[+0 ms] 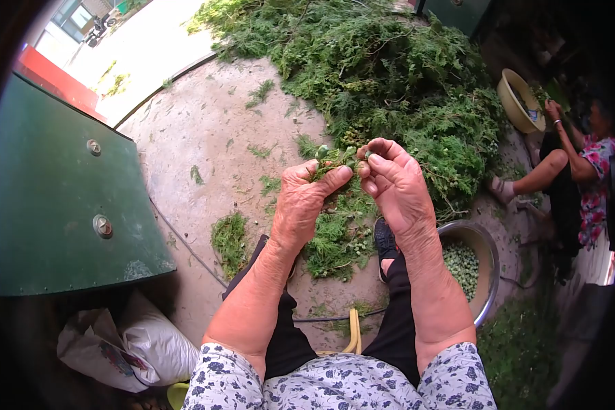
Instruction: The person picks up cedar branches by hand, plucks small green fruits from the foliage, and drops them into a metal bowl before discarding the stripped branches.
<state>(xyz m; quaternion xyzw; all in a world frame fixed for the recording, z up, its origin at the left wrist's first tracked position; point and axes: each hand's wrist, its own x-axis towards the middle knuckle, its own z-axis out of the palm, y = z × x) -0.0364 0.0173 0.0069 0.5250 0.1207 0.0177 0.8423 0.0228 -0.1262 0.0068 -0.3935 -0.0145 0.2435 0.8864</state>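
Note:
In the middle of the view, my left hand [301,205] is closed around a small green conifer sprig [331,162] bearing round green cones. Close beside it, my right hand [406,195] pinches at the sprig's right end, where a small green cone [368,155] shows between thumb and fingers. Below my right forearm stands a metal basin [488,273], partly covered by the arm, with many small green cones [462,265] inside. Cut green foliage [338,239] lies on the ground between my feet.
A large heap of conifer branches [389,75] lies ahead. At right, another person [581,164] sits handling a sprig beside a pale basin [512,109]. A green metal door panel [61,198] stands left, with white sacks [157,342] below it.

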